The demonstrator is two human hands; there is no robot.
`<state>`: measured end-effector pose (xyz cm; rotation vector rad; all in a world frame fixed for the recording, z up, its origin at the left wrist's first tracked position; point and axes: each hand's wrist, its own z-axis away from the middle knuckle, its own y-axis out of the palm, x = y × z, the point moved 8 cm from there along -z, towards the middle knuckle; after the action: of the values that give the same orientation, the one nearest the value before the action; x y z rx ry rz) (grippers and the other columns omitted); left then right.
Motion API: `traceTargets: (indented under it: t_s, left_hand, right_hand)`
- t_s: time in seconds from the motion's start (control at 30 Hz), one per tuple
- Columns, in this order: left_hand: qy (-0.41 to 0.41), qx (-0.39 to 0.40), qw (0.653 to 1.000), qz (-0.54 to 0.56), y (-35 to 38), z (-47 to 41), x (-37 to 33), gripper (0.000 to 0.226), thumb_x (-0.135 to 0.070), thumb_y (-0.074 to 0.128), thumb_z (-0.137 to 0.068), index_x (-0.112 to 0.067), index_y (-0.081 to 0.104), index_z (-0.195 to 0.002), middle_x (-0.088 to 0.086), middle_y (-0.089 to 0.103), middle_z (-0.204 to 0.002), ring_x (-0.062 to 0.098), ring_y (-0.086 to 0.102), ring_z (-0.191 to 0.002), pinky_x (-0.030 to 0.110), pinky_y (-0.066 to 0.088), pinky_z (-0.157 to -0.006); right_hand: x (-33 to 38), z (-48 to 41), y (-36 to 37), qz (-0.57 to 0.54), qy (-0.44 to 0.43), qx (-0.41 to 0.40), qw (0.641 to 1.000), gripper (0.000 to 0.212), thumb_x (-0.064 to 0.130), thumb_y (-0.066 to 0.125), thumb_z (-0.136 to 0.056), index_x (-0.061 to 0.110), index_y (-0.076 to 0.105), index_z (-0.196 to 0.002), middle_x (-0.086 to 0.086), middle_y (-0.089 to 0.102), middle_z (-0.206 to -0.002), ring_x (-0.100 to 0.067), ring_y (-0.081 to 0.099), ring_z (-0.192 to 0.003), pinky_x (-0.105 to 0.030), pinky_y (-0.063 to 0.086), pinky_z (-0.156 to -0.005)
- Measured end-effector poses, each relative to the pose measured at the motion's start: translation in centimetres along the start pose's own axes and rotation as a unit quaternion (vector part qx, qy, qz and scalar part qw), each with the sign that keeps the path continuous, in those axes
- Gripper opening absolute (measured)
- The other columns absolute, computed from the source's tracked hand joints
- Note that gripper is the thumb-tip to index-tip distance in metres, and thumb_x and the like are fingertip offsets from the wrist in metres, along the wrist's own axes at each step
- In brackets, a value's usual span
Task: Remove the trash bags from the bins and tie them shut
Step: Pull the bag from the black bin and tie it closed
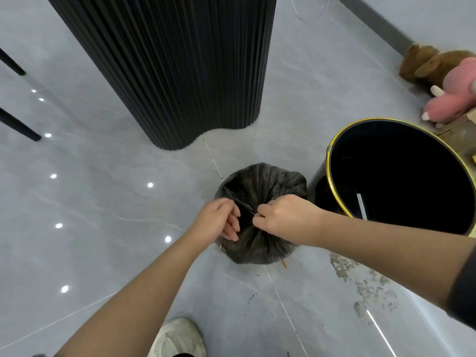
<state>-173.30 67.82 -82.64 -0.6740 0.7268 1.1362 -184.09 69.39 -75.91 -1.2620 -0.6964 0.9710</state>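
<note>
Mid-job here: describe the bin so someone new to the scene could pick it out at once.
From the tall black fluted column on the grey floor, look right and nearer. There the bin stands beside the black trash bag whose neck the left hand and right hand grip. It is round and open-topped, black with a gold rim.

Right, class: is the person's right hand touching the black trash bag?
Touching. The head view shows the right hand pinching the gathered neck of the trash bag.
</note>
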Motion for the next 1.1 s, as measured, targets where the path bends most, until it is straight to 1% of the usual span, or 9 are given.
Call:
traceTargets:
  t_s: [0.17, 0.33, 0.4, 0.5, 0.6, 0.73, 0.9, 1.03, 1.1]
  left_hand:
    - [0.116, 0.014, 0.992, -0.051, 0.7, -3.0, -5.9, 0.016, -0.008, 0.048, -0.096, -0.012, 0.053, -0.11, 0.007, 0.059, -0.093, 0.016, 0.061, -0.064, 0.028, 0.052, -0.054]
    - [-0.003, 0.213, 0.976, -0.044, 4.4, -4.8, -5.8, 0.04, -0.029, 0.044, -0.099, -0.032, 0.037, -0.138, 0.007, 0.049, -0.119, 0.019, 0.062, -0.073, 0.028, 0.054, -0.06]
    - [-0.034, 0.268, 0.962, -0.038, 5.0, -4.9, -5.2, 0.041, -0.036, 0.046, -0.097, -0.034, 0.039, -0.138, 0.007, 0.053, -0.123, 0.018, 0.062, -0.076, 0.026, 0.052, -0.059]
    - [-0.026, 0.292, 0.954, -0.06, 5.3, -5.1, -4.8, 0.027, -0.017, 0.056, -0.094, -0.02, 0.057, -0.121, 0.006, 0.061, -0.103, 0.014, 0.06, -0.081, 0.021, 0.054, -0.062]
    - [-0.027, 0.234, 0.971, -0.032, 4.7, -5.6, -4.4, 0.01, -0.003, 0.058, -0.09, -0.008, 0.062, -0.098, 0.01, 0.059, -0.08, 0.013, 0.059, -0.069, 0.019, 0.056, -0.06]
    - [-0.008, 0.163, 0.987, 0.007, 4.6, -5.7, -3.4, 0.009, -0.001, 0.059, -0.09, -0.003, 0.063, -0.097, 0.019, 0.061, -0.09, 0.021, 0.061, -0.074, 0.024, 0.059, -0.062]
    - [0.038, 0.106, 0.993, 0.033, 4.2, -4.8, -3.2, 0.015, 0.0, 0.063, -0.086, -0.013, 0.065, -0.08, 0.0, 0.066, -0.07, 0.012, 0.062, -0.062, 0.017, 0.052, -0.055]
    - [0.059, 0.036, 0.992, 0.109, 3.4, -4.4, -2.8, 0.012, 0.002, 0.063, -0.085, -0.01, 0.065, -0.084, 0.001, 0.066, -0.075, 0.007, 0.062, -0.065, 0.015, 0.053, -0.063]
    - [0.05, 0.027, 0.99, 0.125, 3.5, -4.3, -2.3, 0.013, 0.002, 0.063, -0.086, -0.011, 0.063, -0.083, 0.004, 0.064, -0.078, 0.011, 0.061, -0.069, 0.016, 0.053, -0.065]
  right_hand:
    - [-0.3, 0.1, 0.1, 0.02, -0.034, -0.053, 0.998, 0.02, -0.004, 0.065, -0.058, 0.011, 0.058, -0.068, -0.004, 0.054, -0.061, -0.021, 0.05, -0.045, -0.03, 0.045, -0.04]
    - [-0.2, 0.3, 1.0, 0.032, -0.083, -0.042, 0.995, 0.021, -0.001, 0.072, -0.056, 0.013, 0.061, -0.066, -0.001, 0.056, -0.061, -0.019, 0.054, -0.046, -0.027, 0.046, -0.043]
    - [-0.2, 0.5, 1.1, 0.031, -0.088, -0.045, 0.995, 0.021, 0.002, 0.074, -0.056, 0.015, 0.06, -0.065, 0.001, 0.058, -0.062, -0.017, 0.055, -0.048, -0.027, 0.045, -0.047]
    - [-0.7, 0.7, 0.8, 0.012, -0.072, -0.076, 0.994, 0.022, 0.001, 0.075, -0.057, 0.015, 0.06, -0.067, 0.0, 0.06, -0.065, -0.019, 0.059, -0.054, -0.028, 0.051, -0.051]
    - [-1.4, 0.8, 0.4, -0.026, -0.059, -0.082, 0.995, 0.025, -0.002, 0.075, -0.057, 0.014, 0.06, -0.068, 0.001, 0.059, -0.066, -0.018, 0.058, -0.055, -0.027, 0.049, -0.049]
    - [-2.1, 0.2, 0.4, -0.123, -0.032, -0.014, 0.992, 0.017, -0.001, 0.071, -0.069, 0.013, 0.062, -0.075, -0.002, 0.064, -0.075, -0.022, 0.063, -0.062, -0.024, 0.037, -0.046]
    - [-4.4, 0.0, 1.4, -0.389, 0.132, 0.034, 0.911, 0.018, 0.012, 0.063, -0.086, 0.021, 0.074, -0.098, 0.003, 0.072, -0.099, -0.013, 0.065, -0.088, -0.026, 0.049, -0.08]
    - [-5.8, 1.4, 2.8, -0.556, 0.267, -0.061, 0.785, 0.017, 0.006, 0.068, -0.082, 0.019, 0.076, -0.09, 0.004, 0.074, -0.093, -0.01, 0.068, -0.09, -0.029, 0.052, -0.089]
    - [-5.6, 1.8, 2.9, -0.544, 0.259, -0.101, 0.792, 0.016, 0.007, 0.07, -0.081, 0.02, 0.076, -0.087, 0.006, 0.073, -0.093, -0.008, 0.066, -0.091, -0.03, 0.051, -0.09]
